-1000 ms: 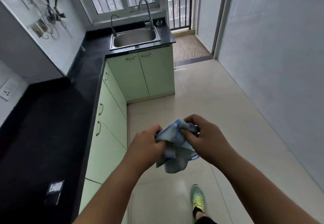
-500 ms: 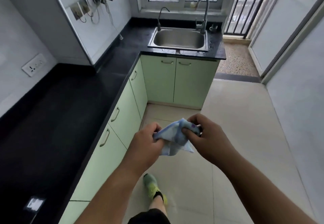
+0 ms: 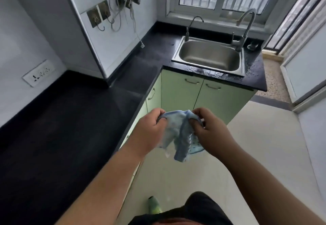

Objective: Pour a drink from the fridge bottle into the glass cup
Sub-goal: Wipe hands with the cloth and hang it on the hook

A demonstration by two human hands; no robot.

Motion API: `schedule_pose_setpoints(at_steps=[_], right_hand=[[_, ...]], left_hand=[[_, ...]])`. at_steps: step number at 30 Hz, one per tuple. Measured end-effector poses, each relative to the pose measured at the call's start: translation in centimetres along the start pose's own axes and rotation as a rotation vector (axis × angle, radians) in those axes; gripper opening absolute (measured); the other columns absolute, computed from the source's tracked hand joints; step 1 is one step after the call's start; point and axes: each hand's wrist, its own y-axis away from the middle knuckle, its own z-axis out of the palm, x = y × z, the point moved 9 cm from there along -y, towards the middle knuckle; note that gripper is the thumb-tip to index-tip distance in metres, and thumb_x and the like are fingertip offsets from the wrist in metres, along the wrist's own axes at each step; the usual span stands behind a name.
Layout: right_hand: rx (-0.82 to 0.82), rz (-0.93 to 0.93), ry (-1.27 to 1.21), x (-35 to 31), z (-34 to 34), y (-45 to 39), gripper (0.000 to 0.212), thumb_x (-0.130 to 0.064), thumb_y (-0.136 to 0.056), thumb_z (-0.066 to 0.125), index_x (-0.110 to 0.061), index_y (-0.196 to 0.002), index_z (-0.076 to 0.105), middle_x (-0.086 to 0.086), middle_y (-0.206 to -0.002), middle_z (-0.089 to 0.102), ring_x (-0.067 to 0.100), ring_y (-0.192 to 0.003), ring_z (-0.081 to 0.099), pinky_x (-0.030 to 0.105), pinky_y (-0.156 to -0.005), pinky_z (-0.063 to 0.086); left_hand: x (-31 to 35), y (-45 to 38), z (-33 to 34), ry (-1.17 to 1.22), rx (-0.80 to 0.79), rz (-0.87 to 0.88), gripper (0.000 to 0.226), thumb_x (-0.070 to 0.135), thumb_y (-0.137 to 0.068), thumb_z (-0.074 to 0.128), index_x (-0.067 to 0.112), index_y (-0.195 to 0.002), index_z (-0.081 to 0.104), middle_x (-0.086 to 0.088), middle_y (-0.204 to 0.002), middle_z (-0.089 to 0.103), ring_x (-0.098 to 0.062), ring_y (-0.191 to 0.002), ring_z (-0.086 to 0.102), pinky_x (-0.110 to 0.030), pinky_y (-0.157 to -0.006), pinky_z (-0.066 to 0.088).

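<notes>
Cloth [image 3: 178, 135] pinched by left hand [image 3: 150, 131] and right hand [image 3: 210, 131], both grips clamped; bottle, glass cup unseen, direction not determinable.

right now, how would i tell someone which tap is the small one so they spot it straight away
Find the steel sink set in the black countertop under the window. Two taps stand at its back rim: the small tap rises from the back left corner, the large tap from the back right. The small one is a thin, plain gooseneck, shorter and slimmer than its chunky neighbour.
</notes>
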Motion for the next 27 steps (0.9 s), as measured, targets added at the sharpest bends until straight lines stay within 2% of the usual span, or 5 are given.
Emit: schedule_pose_setpoints(at_steps=[9,13,17,22,27], right_hand=[[-0.495,-0.127,-0.418,-7.1,11.4,-13.4,0.018,-0.038,-0.099,0.046,-0.028,-0.101,0.060,0.020,-0.102,0.064,0.040,-0.095,0.064,0.064,-0.090,0.054],[-0.740,-0.126,-0.492,-10.8,15.8,-16.0,0.050,-0.062,-0.085,0.052,-0.013,-0.097,0.051,0.006,-0.087,0.048,0.027,-0.081,0.046,0.050,-0.075,0.044],[-1.077,-0.209,-0.471,-14.6,19.1,-15.3,0.049,-0.052,-0.082,0.082,-0.019,-0.104,0.053,-0.002,-0.092,0.066,0.015,-0.082,0.068,0.037,-0.070,0.058],[-1.016,-0.516,-0.083,-15.9,21.9,-16.4,0.053,-0.011,-0.075,0.078,-0.035,-0.112,0.049,-0.003,-0.116,0.056,0.018,-0.098,0.063,0.029,-0.071,0.052],[-0.984,-0.825,0.404,-15.3,24.4,-17.5,0.029,-0.018,-0.082,0.065,-0.026,-0.110,0.061,-0.005,-0.104,0.058,0.019,-0.088,0.060,0.032,-0.075,0.049]], left_hand=[[-0.9,-4.7,-9.1,-0.073,0.268,-0.126,0.006,0.033,-0.097,0.067,0.029,-0.099,0.063,0.008,-0.086,0.070,-0.002,-0.071,0.061,-0.019,-0.061,0.050],[-1.4,-3.9,-13.6,-0.075,0.564,-0.229,0.010,0.045,-0.102,0.060,0.036,-0.104,0.061,0.012,-0.094,0.072,-0.001,-0.086,0.067,-0.028,-0.077,0.056],[-1.3,-2.1,-17.0,-0.115,0.798,-0.295,0.005,0.043,-0.103,0.058,0.038,-0.101,0.060,0.014,-0.089,0.070,0.001,-0.082,0.064,-0.016,-0.069,0.049],[-0.7,2.9,-20.6,-0.213,1.036,-0.358,0.004,0.038,-0.102,0.060,0.036,-0.099,0.062,0.015,-0.089,0.067,0.000,-0.085,0.061,-0.013,-0.068,0.044],[-3.3,9.0,-21.6,-0.377,1.038,-0.592,0.005,0.044,-0.103,0.056,0.040,-0.102,0.060,0.015,-0.089,0.067,-0.006,-0.082,0.064,-0.032,-0.073,0.054]])
